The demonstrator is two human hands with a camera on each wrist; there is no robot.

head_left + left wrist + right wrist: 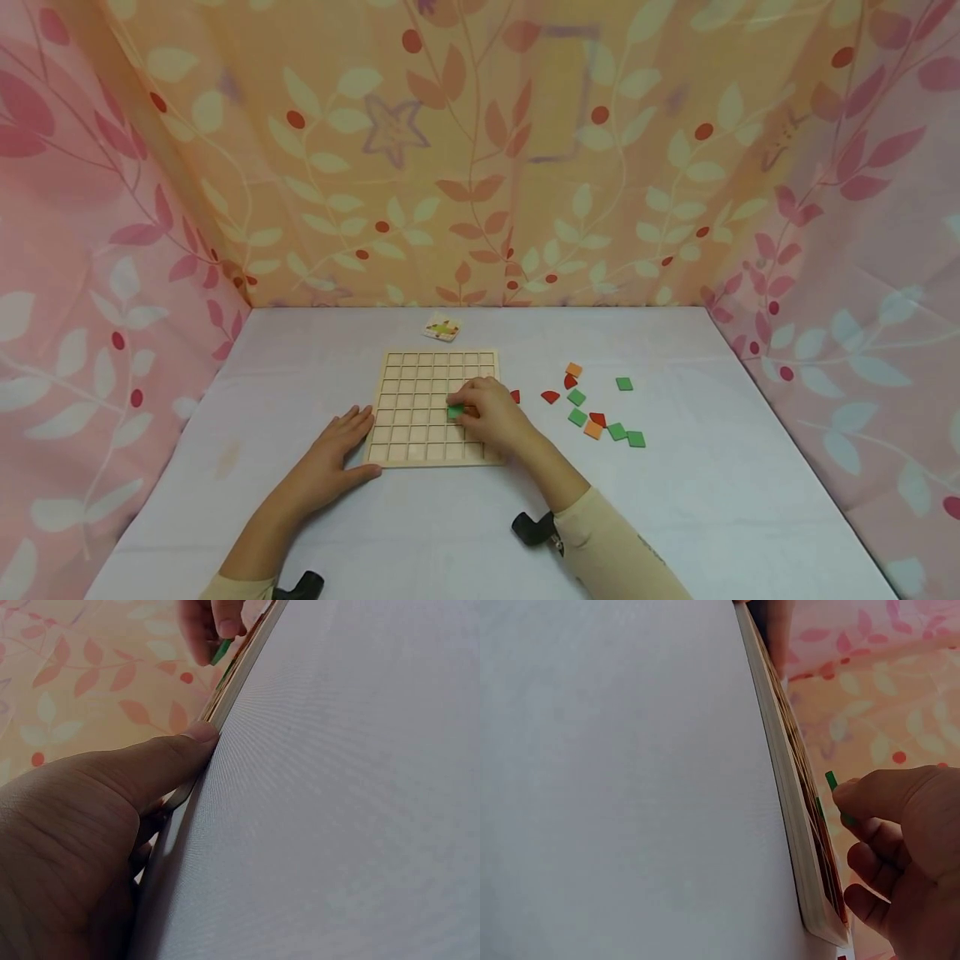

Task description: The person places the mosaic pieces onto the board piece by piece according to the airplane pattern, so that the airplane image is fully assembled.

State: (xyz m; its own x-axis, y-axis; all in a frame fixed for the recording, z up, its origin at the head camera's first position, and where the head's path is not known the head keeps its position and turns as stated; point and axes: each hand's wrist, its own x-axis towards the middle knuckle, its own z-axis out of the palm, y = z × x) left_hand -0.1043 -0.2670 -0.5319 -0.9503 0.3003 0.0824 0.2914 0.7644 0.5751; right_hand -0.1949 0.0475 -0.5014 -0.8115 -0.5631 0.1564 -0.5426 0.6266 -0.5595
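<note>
A square wooden board (pixel 442 465) with a grid of shallow cells lies on the table. My right hand (pixel 491 417) is over the board's right half, pinching a green square tile (pixel 454 412) between thumb and fingers. In the right wrist view the green tile (pixel 830 780) is tilted on edge just above the board, apart from its surface. My left hand (pixel 330 458) rests at the board's left side, fingers stretched along the edge and thumb at the near corner. The left wrist view shows the thumb (pixel 176 761) touching the board's rim. My right hand hides some cells.
Right of the board lie loose tiles: several green squares (pixel 636 439), orange squares (pixel 573 369) and red rounded-edge pieces (pixel 551 397). A small patterned card or tile (pixel 441 327) lies behind the board. Patterned cloth walls (pixel 480 208) enclose the white table (pixel 300 367) at the back and sides.
</note>
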